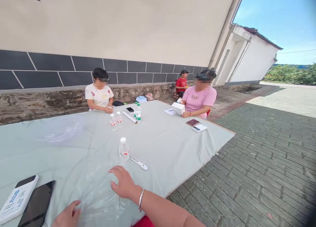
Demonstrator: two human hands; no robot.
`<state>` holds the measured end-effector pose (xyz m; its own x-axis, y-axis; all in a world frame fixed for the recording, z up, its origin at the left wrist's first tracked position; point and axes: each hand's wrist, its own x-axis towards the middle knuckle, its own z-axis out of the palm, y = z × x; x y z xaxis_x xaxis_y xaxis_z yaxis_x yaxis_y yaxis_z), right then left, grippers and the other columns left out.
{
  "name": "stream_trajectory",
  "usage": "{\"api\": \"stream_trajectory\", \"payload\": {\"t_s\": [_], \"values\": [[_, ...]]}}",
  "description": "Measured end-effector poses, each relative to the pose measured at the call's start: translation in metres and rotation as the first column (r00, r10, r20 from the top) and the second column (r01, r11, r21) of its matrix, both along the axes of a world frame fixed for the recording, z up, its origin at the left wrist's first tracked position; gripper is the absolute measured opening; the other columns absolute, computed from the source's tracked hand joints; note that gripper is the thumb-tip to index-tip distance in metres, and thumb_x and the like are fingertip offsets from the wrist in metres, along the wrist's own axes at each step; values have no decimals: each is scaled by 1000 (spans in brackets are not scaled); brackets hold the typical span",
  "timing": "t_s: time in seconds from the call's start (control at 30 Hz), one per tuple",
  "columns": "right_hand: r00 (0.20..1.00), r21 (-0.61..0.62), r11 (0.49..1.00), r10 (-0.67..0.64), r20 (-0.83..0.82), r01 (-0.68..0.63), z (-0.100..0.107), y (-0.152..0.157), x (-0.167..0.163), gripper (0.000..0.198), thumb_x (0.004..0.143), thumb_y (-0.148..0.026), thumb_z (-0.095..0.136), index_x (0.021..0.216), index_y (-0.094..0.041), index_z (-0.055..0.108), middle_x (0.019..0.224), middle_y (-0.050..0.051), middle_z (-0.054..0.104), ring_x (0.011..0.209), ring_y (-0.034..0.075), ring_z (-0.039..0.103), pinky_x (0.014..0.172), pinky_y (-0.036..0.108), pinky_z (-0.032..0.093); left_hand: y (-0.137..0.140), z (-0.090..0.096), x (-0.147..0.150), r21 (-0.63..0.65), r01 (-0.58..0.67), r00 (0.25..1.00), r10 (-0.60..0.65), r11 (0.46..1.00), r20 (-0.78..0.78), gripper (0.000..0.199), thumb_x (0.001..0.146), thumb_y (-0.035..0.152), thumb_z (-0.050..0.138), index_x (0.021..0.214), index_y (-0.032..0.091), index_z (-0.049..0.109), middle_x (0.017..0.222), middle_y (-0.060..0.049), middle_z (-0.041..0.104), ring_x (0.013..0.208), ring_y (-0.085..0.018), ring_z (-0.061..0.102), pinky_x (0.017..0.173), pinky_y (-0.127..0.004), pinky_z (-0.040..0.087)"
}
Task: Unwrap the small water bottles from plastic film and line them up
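Observation:
Above the table's near edge, my right hand [124,183] reaches out with its thumb and fingers apart and nothing in its grasp; a metal bangle [141,199] circles the wrist. My left hand [66,215] is low in the view, partly cut off, its thumb and forefinger apart. Between and beneath the hands lies crinkled clear plastic [101,197]. Just beyond my right hand are a white utility knife [138,163] and a small clear bottle with a white cap [123,149]. Left of my left hand lie a black phone [37,204] and a white power bank [18,199].
Across the grey-covered table [158,148] stand two small bottles [116,121] and green-capped bottles [138,112] near a white roll [130,117]. One person [99,93] sits opposite; another [199,97] holds a white box [178,108]. Brick paving [234,174] lies to the right.

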<state>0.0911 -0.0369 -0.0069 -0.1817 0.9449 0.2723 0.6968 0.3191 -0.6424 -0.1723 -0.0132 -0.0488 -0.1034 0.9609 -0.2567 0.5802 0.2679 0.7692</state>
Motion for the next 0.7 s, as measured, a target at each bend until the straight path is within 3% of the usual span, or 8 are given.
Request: {"api": "stream_trajectory", "payload": {"t_s": [0.1, 0.17, 0.23, 0.3, 0.4, 0.5, 0.6, 0.7], "values": [[944, -83, 948, 315, 92, -308, 8, 4, -26, 103, 66, -43, 73, 149, -29, 15, 151, 8, 31, 140, 27, 26, 113, 43, 23, -18, 33, 19, 67, 90, 988, -98, 994, 123, 36, 51, 43, 63, 82, 25, 70, 61, -2, 63, 67, -28, 62, 70, -38, 46], [881, -135, 892, 449, 151, -431, 6, 11, -45, 112, 58, -49, 77, 149, -31, 15, 147, 8, 40, 139, 31, 28, 112, 50, 19, -27, 57, 23, 78, 132, 956, -148, 988, 254, 38, 52, 48, 65, 80, 23, 70, 67, -3, 65, 67, -25, 62, 70, -36, 48], [837, -223, 853, 514, 190, -473, -4, 11, -61, 93, 60, -48, 76, 142, -33, 34, 123, 4, 62, 122, 30, 51, 107, 50, 27, -32, 75, 17, 92, 57, 952, -82, 994, 295, 41, 52, 51, 68, 80, 21, 71, 72, -4, 67, 70, -24, 63, 71, -34, 49], [828, -320, 835, 522, 205, -447, -16, 5, -70, 61, 67, -43, 72, 124, -32, 54, 94, -2, 71, 94, 24, 66, 94, 39, 42, -34, 82, 4, 105, -118, 948, 81, 987, 308, 46, 53, 51, 70, 86, 20, 71, 72, -3, 67, 72, -24, 64, 71, -34, 50], [848, -372, 848, 478, 228, -378, -23, -11, -65, 35, 72, -39, 68, 106, -30, 64, 78, -5, 69, 74, 18, 66, 65, 24, 45, -31, 63, -17, 44, -387, 811, 317, 921, 491, 45, 55, 46, 71, 90, 18, 69, 65, 0, 62, 65, -19, 61, 68, -34, 51], [828, -328, 878, 453, 329, -350, -11, -20, -49, 28, 71, -38, 68, 96, -26, 65, 76, -3, 69, 70, 19, 65, 55, 23, 39, -27, 29, -25, -109, -485, 642, 438, 868, 629, 37, 55, 39, 70, 85, 18, 65, 72, -2, 62, 64, -17, 59, 69, -35, 53], [786, -322, 904, 410, 462, -282, 8, -21, -41, 11, 79, -32, 59, 83, -24, 64, 75, 0, 70, 67, 20, 65, 52, 25, 37, -26, 9, -18, -9, -414, 786, 363, 910, 501, 41, 57, 44, 70, 90, 20, 64, 93, -9, 66, 86, -27, 63, 74, -41, 53], [725, -356, 902, 414, 551, -245, 20, -20, -44, 14, 83, -30, 51, 75, -23, 61, 73, 1, 70, 66, 20, 65, 49, 25, 36, -30, 7, -3, 156, -182, 920, 112, 971, 376, 51, 52, 44, 75, 97, 25, 64, 102, -10, 66, 106, -34, 58, 80, -44, 52]]}}
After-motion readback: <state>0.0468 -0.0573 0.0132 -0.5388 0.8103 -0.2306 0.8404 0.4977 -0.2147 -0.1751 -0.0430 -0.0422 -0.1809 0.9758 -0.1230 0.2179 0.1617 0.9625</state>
